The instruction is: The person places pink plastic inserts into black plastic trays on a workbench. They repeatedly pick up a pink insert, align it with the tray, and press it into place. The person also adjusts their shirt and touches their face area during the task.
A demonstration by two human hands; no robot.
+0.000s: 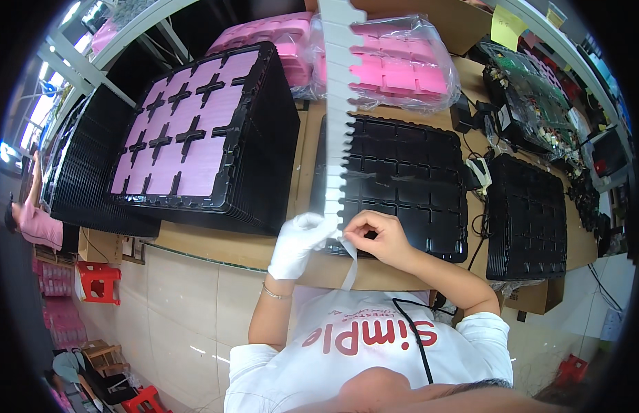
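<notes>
My left hand (297,244), in a white glove, is closed at the lower end of a long white strip (337,138) with a notched right edge. Bare and pinched, my right hand (380,237) grips a thin whitish ribbon (350,267) beside the left fingertips. The ribbon's tail hangs down past the table's front edge. Whether ribbon and notched strip are one piece I cannot tell. Behind both hands lies a black compartment tray (402,182), partly covered by the strip.
At left stands a tall stack of black trays (261,144), its top holding lilac sheets (169,138) and black crosses. Bagged pink trays (395,62) lie at the back. Another black tray stack (527,217), cables (479,224) and circuit boards (540,96) are at right.
</notes>
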